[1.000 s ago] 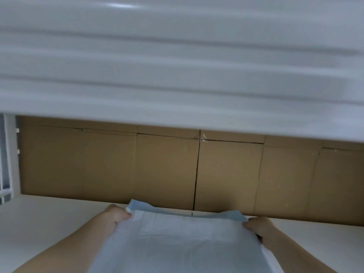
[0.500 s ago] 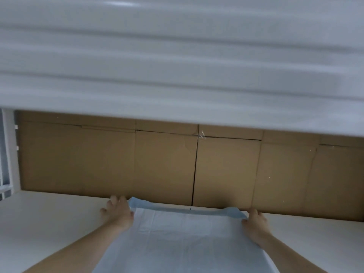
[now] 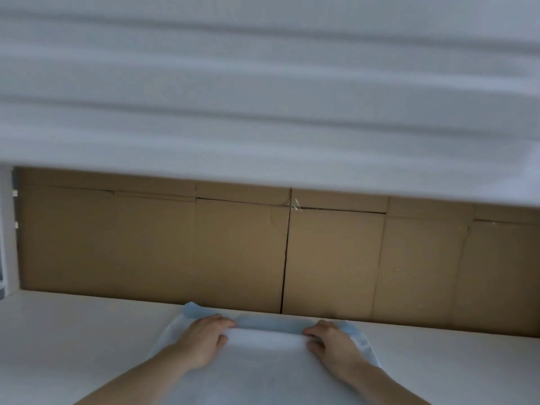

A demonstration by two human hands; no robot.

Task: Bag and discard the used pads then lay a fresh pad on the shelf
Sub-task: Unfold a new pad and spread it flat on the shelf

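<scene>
Both hands grip the far edge of a soft white pad (image 3: 263, 372) on a smooth white shelf (image 3: 73, 340): left hand (image 3: 201, 340) and right hand (image 3: 333, 343) curl around its blue-backed fold, near brown cardboard (image 3: 233, 252).

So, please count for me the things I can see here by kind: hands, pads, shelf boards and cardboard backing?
Hands: 2, the left hand and the right hand, both on the pad
Pad: 1
Shelf boards: 2, the lower shelf and the upper board
Cardboard backing: 1
Total: 6
</scene>
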